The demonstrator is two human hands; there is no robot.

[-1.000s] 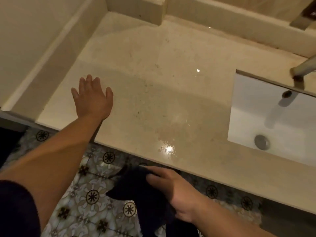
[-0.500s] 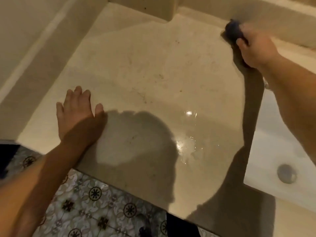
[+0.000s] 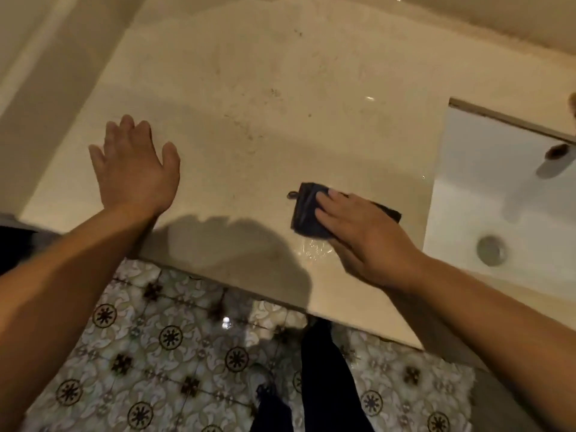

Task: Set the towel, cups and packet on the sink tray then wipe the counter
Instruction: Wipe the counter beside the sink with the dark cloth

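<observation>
From the head camera, a big beige counter [image 3: 255,98] fills most of the view. It has small dark specks on it.

The right hand [image 3: 364,232] lies flat on a dark blue cloth [image 3: 307,213]. The cloth is on the counter, just beside the white sink [image 3: 486,194], on the side away from the drain. The fingers [image 3: 330,204] are stretched out and press down on top of the cloth. They are not curled around it. Part of the cloth sticks out past the fingertips, and a corner shows on the sink side of the hand. A small loop hangs off the cloth edge that is farthest from the sink.

A shiny wet patch [image 3: 311,247] is on the counter, touching the cloth on its near side, close to the counter's front edge.

The left hand [image 3: 134,169] is well apart from the sink, near the far end of the counter. Its fingers are open and spread wide. It holds nothing. I cannot tell if the palm touches the counter or floats just over it.

The sink has a round metal drain [image 3: 492,251] in its bottom.

Below the counter's front edge is a tiled floor [image 3: 162,338] with flower shapes. Dark trouser legs [image 3: 324,378] stand on it.
</observation>
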